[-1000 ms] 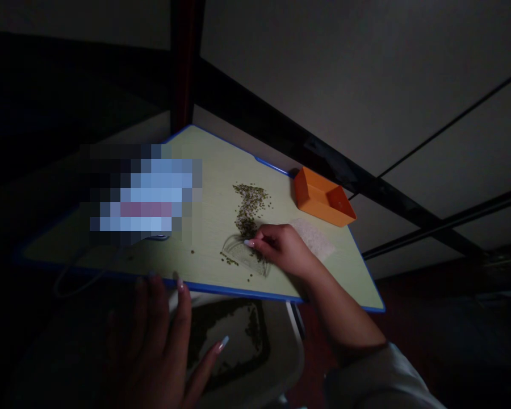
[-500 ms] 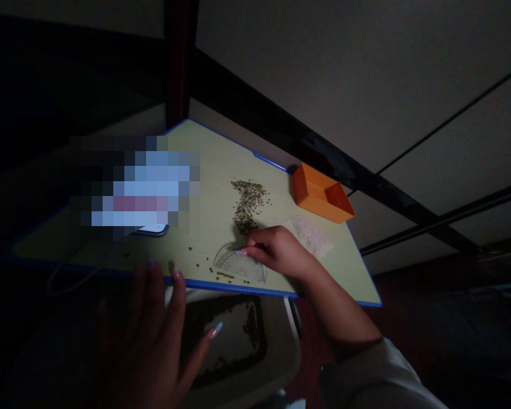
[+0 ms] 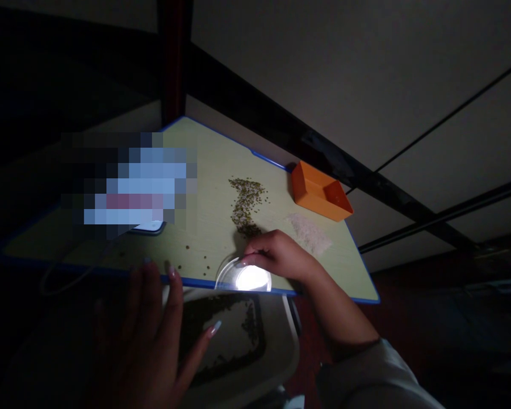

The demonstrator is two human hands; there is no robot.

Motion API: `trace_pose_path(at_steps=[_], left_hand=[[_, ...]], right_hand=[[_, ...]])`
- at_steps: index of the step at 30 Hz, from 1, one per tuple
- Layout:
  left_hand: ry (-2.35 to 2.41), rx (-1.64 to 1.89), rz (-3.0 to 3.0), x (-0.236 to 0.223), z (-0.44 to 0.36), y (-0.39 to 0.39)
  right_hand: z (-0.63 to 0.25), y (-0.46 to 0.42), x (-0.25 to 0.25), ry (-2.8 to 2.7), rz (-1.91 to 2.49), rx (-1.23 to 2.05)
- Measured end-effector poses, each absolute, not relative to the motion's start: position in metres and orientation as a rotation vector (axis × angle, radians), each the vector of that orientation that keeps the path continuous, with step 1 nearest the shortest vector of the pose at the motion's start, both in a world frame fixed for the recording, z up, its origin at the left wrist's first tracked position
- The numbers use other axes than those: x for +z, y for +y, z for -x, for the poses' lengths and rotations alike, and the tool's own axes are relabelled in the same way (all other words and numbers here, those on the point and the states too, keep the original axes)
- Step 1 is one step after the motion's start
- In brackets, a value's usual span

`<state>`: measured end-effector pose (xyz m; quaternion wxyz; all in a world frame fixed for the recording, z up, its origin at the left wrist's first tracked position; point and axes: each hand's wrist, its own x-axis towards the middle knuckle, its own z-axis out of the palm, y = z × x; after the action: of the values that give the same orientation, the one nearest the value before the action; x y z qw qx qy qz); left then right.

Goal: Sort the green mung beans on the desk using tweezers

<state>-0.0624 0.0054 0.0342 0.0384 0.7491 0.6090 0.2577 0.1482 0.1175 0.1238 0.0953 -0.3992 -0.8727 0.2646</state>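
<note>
My right hand (image 3: 276,255) pinches a clear plastic protractor (image 3: 227,278) by its curved side. The protractor's straight edge is at the blue front rim of the pale board (image 3: 213,187), and a bright glare covers much of it. Just beyond my fingers lies a pile of small green beans mixed with pale grains (image 3: 247,204). A few loose beans (image 3: 205,266) are scattered left of the protractor. Below the board's front edge, my left hand (image 3: 153,335) hangs open with spread fingers, beside a pale tub (image 3: 296,335) with many dark beans in it.
An orange box (image 3: 323,207) stands at the board's far right edge. Nearer me is a heap of white grains, probably rice (image 3: 310,234). A phone (image 3: 151,227), partly pixelated, lies on the left with a cable trailing off. A wall rises behind the board.
The protractor has moved toward me to the board's front edge and now catches glare. The row of beans in front of it is no longer visible on the board. My left hand remains spread.
</note>
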Motion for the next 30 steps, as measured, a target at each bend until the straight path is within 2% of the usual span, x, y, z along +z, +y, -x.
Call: trace_pose_path(at_steps=[9, 19, 30], left_hand=[[1.893, 0.803, -2.307, 0.031, 0.064, 0.004], [1.967, 0.781, -2.268, 0.040, 0.077, 0.005], [2.006, 0.771, -2.346, 0.037, 0.082, 0.008]], right_hand=[[-0.153, 0.112, 0.127, -2.400, 1.312, 0.748], [-0.122, 0.112, 0.132, -2.421, 1.632, 0.333], [-0.086, 0.144, 0.128, -2.550, 1.549, 0.173]])
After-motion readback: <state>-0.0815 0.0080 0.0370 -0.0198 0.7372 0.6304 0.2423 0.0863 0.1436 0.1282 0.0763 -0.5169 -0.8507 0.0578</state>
